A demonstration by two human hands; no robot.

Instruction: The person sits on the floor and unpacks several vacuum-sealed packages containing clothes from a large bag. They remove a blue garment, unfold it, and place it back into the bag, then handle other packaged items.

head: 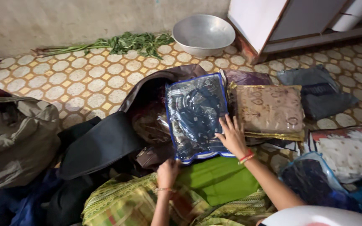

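Down on the tiled floor (84, 83), the person's right hand (232, 136) lies flat, fingers spread, on a clear blue-edged packet (193, 113) holding dark cloth. The left hand (167, 172) is curled at the packet's lower edge at 6 o'clock; whether it pinches the edge cannot be told. A gold-trimmed packet (269, 111) lies at 3 o'clock, green cloth (218, 178) below, a metal bowl (203, 33) at 12 o'clock.

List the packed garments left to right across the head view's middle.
Blue-edged clear packet under the right hand, gold-edged beige packet, dark grey folded cloth, white floral packet.
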